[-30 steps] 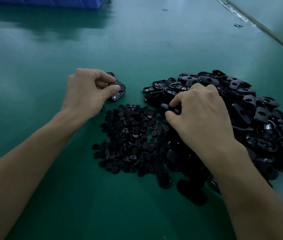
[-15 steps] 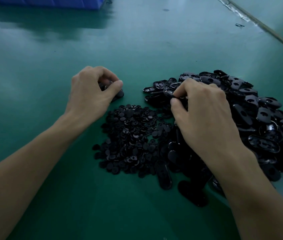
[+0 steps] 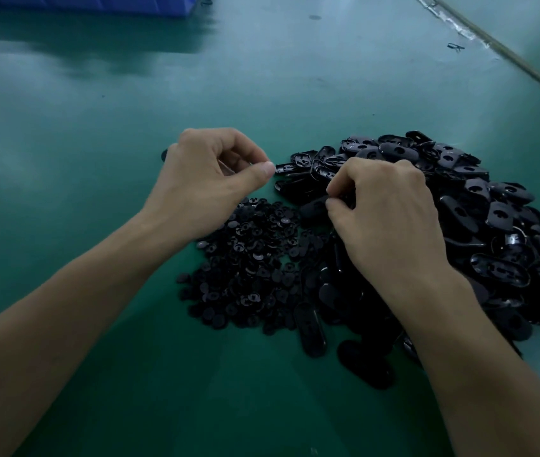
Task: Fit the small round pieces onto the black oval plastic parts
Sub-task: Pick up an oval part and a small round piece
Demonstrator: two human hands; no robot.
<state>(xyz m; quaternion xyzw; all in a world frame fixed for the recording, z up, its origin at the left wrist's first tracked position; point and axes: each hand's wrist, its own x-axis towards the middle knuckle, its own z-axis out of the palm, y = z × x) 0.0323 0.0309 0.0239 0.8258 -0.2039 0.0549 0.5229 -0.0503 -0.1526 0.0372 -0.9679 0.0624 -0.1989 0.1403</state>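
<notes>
green table [image 3: 103, 133]; blue crate [image 3: 84, 2] at far left edge.

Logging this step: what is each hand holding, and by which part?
Right hand pinches a black oval part by its end, thumb and forefinger. Left hand curled, apparently empty.

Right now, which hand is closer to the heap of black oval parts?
Right. The right hand lies over the heap of black oval parts at its left edge, pinching one; the left hand hovers clear of it, further left.
</notes>
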